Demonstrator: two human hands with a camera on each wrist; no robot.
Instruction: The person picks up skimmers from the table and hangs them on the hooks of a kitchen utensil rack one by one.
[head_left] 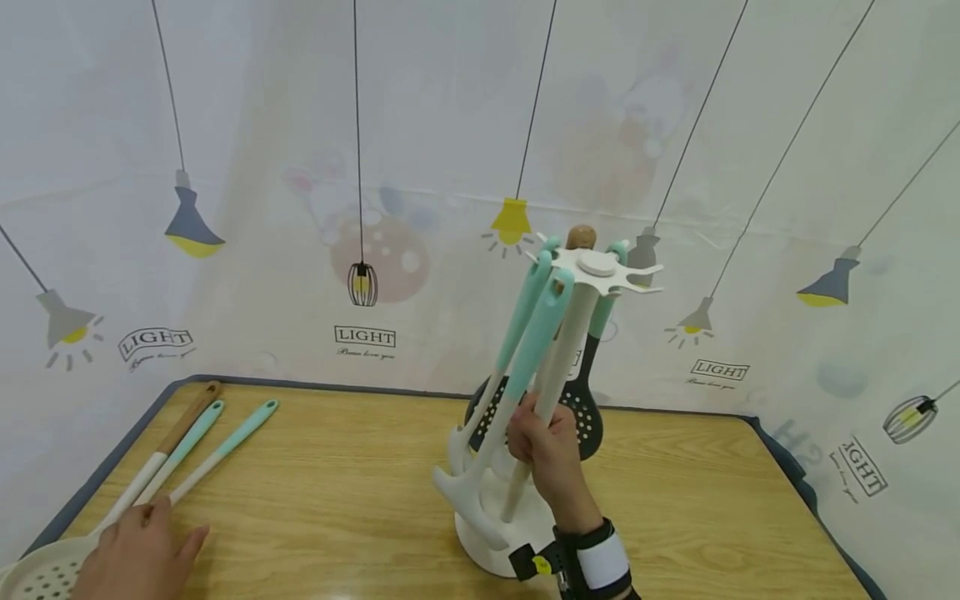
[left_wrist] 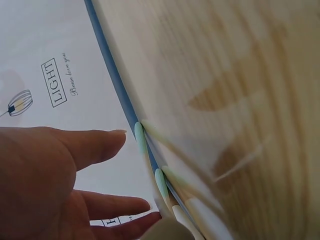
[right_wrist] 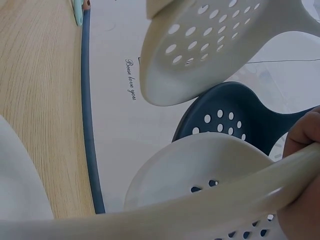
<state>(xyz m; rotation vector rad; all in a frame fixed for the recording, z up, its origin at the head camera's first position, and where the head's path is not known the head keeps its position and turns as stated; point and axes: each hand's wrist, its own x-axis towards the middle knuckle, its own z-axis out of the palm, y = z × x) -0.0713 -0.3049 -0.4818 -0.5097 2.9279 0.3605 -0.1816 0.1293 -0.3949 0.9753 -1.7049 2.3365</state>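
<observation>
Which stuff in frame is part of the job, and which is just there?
Part of the job, judging by the hands:
white rack, its pole gripped by the right hand
hanging mint-handled utensils
wooden-handled utensil and two loose mint-handled utensils, near the left hand

Just there:
wooden tabletop
lamp-print backdrop
wrist strap

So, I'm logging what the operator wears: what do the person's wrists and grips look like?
Both grips are ungloved. Below the right grip, the wrist wears a black strap with a white panel and a small black block bearing a yellow mark. The left grip shows no accessories; its wrist is out of frame.
</observation>
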